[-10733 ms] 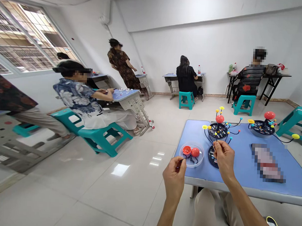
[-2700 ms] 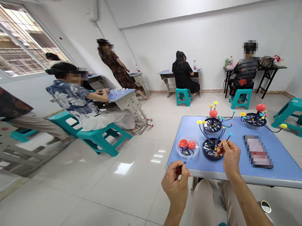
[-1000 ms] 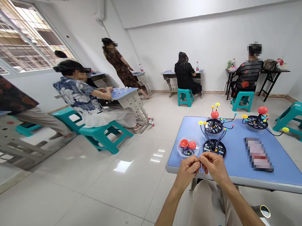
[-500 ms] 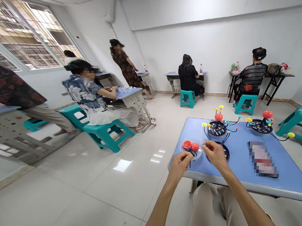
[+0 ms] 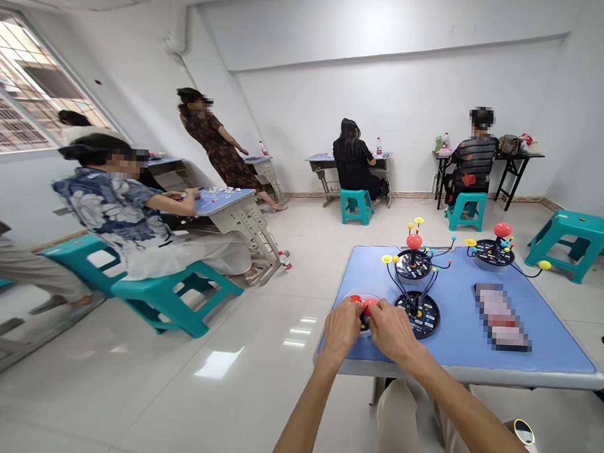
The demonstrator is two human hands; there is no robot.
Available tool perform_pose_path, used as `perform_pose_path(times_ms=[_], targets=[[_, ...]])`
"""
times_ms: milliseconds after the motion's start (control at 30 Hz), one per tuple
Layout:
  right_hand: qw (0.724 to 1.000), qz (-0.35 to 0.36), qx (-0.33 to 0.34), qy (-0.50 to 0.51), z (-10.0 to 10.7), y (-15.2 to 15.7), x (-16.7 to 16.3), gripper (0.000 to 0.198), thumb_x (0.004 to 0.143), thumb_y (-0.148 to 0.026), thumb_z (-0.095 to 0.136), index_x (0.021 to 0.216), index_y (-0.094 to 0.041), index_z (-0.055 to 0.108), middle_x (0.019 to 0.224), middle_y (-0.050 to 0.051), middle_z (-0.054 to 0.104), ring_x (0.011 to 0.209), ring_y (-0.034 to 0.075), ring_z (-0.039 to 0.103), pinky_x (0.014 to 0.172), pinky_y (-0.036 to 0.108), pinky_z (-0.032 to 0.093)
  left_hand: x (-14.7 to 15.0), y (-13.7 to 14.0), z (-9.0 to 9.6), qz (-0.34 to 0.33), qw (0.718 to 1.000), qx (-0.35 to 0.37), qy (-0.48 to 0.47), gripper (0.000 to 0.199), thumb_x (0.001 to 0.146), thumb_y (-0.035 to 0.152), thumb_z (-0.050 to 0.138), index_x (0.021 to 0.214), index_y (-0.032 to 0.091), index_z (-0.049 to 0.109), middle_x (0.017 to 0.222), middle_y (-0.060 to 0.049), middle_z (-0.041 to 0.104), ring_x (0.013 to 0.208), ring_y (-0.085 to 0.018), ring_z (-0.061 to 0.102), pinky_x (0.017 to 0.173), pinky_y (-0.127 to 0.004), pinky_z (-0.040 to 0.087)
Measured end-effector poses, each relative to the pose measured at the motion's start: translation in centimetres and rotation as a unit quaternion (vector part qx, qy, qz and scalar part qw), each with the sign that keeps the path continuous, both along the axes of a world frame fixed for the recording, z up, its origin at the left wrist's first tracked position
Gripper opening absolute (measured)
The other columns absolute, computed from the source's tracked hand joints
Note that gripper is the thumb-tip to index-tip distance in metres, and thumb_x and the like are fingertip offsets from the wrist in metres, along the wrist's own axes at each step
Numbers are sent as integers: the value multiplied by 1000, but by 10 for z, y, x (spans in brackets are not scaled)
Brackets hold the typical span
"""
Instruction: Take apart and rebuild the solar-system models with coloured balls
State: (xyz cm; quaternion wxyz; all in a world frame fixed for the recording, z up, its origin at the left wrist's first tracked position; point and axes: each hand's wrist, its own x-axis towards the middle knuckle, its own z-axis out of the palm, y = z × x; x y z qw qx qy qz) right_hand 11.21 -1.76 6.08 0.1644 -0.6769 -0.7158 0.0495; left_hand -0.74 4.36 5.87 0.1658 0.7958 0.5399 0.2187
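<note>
My left hand (image 5: pixel 343 327) and my right hand (image 5: pixel 392 330) meet fingertip to fingertip over a round clear dish (image 5: pixel 379 298) at the table's left side. Both are closed in a pinch; a dark bit shows between them, too small to name. Inside the dish, a hollow red half-ball (image 5: pixel 355 298) and a red ball (image 5: pixel 371 304) are partly covered by my fingers. Just right of my right hand lies a black printed disc base (image 5: pixel 425 319) with thin black arms rising from it. Behind it stands a planet model (image 5: pixel 413 263) with a red ball on top.
A second planet model (image 5: pixel 493 253) stands at the table's back right, its arm reaching past the edge. A phone (image 5: pixel 503 317), blurred out, lies on the blue tabletop (image 5: pixel 451 346). Teal stools (image 5: pixel 569 238) stand around. Several people sit or stand at other desks.
My hands, apart before with a thin black rod in the left and a small blue bead in the right, have come together over the dish. The view has turned right.
</note>
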Motion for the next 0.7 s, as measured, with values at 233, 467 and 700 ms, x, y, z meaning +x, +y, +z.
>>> perform_pose_path(times_ms=[233, 467, 700], targets=[[964, -44, 161, 207, -21, -33, 42, 21, 92, -20, 45, 88, -18, 65, 84, 5, 66, 71, 16, 60, 65, 26, 40, 8, -17, 7, -1, 998, 47, -30, 27, 92, 21, 43, 87, 20, 69, 92, -8, 67, 83, -20, 62, 71, -28, 42], [919, -163, 183, 308, -35, -33, 100, 19, 84, -30, 51, 89, -18, 65, 72, 2, 64, 61, 17, 55, 64, 30, 43, 65, -54, -26, -59, 969, -1, -240, 22, 84, 17, 55, 102, 18, 69, 85, -4, 68, 72, -16, 62, 68, -29, 49], [942, -114, 111, 294, -36, -15, 106, 24, 79, -25, 52, 97, -18, 67, 80, 4, 66, 66, 18, 59, 69, 32, 45, 108, -49, -43, -24, 985, 9, -169, 22, 85, 12, 56, 104, 17, 68, 96, -8, 68, 87, -21, 65, 79, -33, 49]])
